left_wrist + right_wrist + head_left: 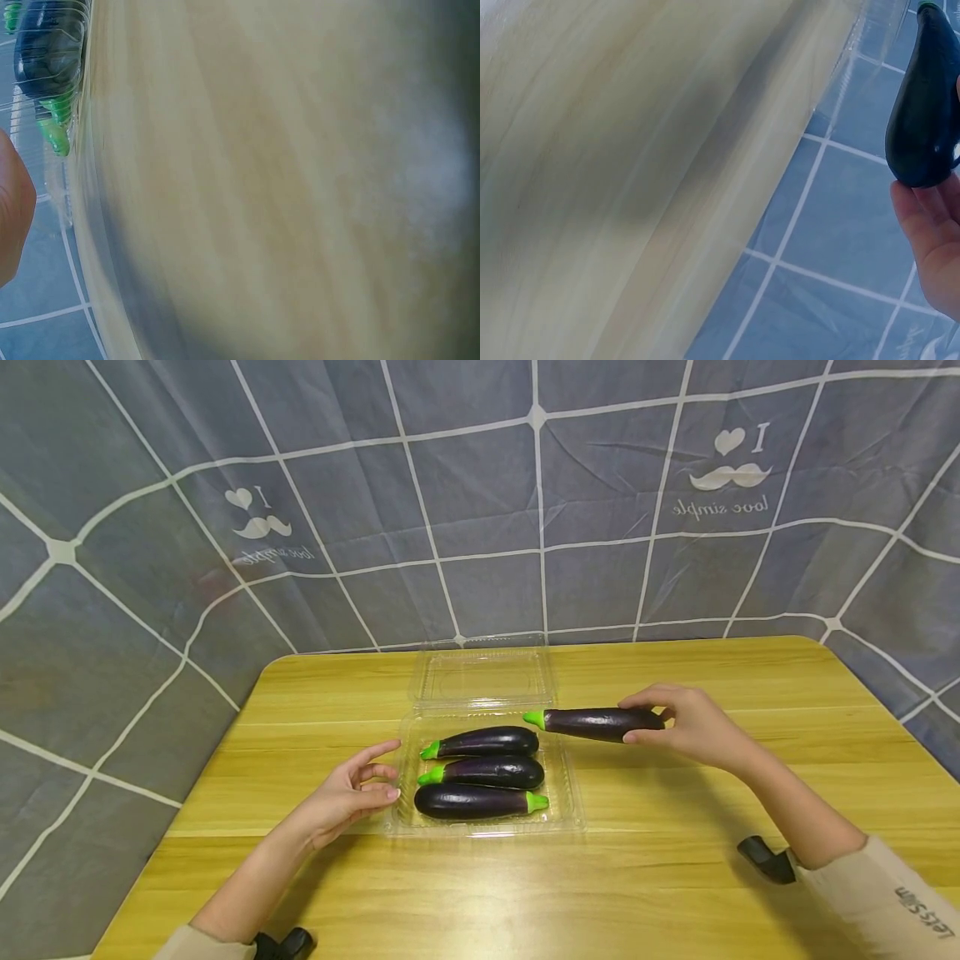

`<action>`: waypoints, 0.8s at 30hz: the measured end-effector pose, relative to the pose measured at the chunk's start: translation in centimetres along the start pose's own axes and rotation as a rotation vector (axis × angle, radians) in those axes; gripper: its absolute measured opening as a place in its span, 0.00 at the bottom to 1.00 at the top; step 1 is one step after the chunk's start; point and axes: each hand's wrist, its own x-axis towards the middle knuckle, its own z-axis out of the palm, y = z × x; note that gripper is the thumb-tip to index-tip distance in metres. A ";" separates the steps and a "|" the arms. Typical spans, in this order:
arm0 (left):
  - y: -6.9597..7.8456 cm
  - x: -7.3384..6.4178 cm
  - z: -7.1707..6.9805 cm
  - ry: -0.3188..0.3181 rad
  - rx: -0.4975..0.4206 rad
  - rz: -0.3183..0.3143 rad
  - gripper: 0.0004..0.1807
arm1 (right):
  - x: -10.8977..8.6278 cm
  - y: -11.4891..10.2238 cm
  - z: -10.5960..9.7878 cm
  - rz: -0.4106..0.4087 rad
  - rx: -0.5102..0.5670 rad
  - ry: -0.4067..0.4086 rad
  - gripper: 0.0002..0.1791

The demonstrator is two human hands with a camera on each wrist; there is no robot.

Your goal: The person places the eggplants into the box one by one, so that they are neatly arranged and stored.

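Three dark purple eggplants with green stems lie in a clear plastic clamshell box [566, 810]: a back eggplant [487, 742], a middle eggplant [495, 772] and a front eggplant [468, 802]. The front one's stem points right, the other two point left. My right hand [693, 727] grips a fourth eggplant [592, 723] by its thick end, its stem toward the box's back right corner. In the right wrist view that eggplant [924, 105] is pinched at its rounded bottom. Beside the box's left wall is my left hand [348, 793], fingers loosely bent and holding nothing.
The box's clear lid [483, 681] lies folded back behind it. All this stands on a wood-grain table [480, 885]. A grey curtain [487, 527] with white lines hangs behind and at both sides. Black wrist mounts [765, 860] sit below the forearms.
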 end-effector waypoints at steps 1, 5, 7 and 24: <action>0.0 0.0 0.0 0.000 0.002 0.000 0.41 | 0.0 0.0 0.1 0.003 0.004 -0.005 0.19; -0.1 0.0 0.0 0.000 0.005 -0.001 0.41 | 0.0 -0.3 0.2 0.009 0.016 -0.015 0.20; -0.1 0.0 0.0 -0.001 0.004 -0.001 0.41 | 0.0 -0.4 0.3 0.005 0.018 -0.019 0.20; -0.2 0.1 -0.2 0.003 0.008 -0.012 0.41 | 0.6 -1.6 1.9 -0.050 0.007 -0.080 0.21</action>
